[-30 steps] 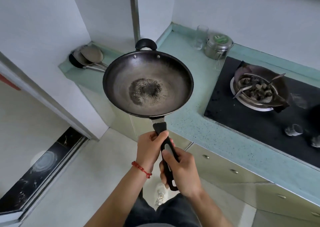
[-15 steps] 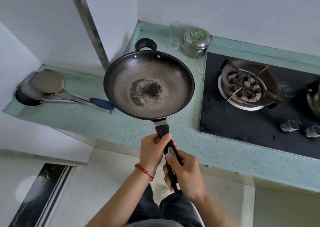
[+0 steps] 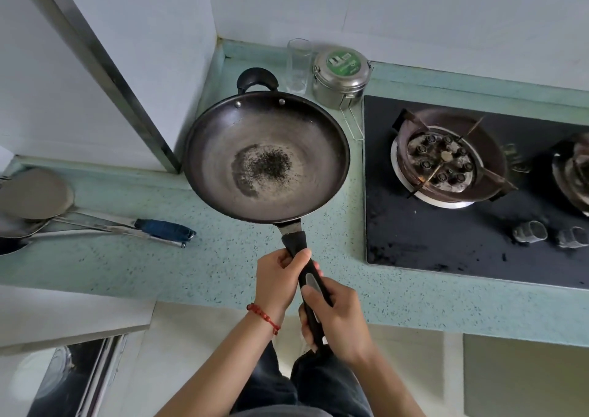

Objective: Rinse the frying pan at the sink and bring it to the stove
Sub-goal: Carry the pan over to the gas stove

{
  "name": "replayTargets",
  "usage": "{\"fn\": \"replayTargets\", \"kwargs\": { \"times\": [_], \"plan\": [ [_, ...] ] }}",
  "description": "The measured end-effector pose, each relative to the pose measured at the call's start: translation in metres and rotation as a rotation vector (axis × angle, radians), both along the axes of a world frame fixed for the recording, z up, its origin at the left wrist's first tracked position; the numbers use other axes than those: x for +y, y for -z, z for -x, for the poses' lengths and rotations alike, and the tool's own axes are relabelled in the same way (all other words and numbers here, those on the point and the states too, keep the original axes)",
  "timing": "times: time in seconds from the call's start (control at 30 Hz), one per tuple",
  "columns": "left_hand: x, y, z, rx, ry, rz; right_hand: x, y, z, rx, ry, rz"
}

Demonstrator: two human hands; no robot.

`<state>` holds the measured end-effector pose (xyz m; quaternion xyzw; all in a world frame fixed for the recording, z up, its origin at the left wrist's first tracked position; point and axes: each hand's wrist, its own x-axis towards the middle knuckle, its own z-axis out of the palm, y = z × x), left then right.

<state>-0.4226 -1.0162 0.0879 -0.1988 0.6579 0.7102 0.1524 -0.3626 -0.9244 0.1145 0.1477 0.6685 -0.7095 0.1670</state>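
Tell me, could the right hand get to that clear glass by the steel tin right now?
Probably not as things stand. The right hand is wrapped around the frying pan handle, with the left hand gripping further up, and the pan is between the hands and the glass.

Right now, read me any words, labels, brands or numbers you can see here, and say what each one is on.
No text here can be read.
Green label with white marks on the lid of the steel tin by the stove: too small and blurred to read.
Frying pan, its handle, the drinking glass and the stove knobs: no visible lettering.
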Motion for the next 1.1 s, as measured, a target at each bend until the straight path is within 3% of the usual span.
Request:
{"fn": "replayTargets", "kwargs": {
  "times": [0.77, 1.1],
  "plan": [
    [0.054, 0.025, 0.072, -0.064, -0.089, 0.142, 0.071, 0.026, 0.089, -0.01, -0.173, -0.218],
    [0.072, 0.026, 0.079, -0.057, -0.1, 0.188, 0.097, 0.025, 0.1, -0.025, -0.151, -0.25]
  ]
}}
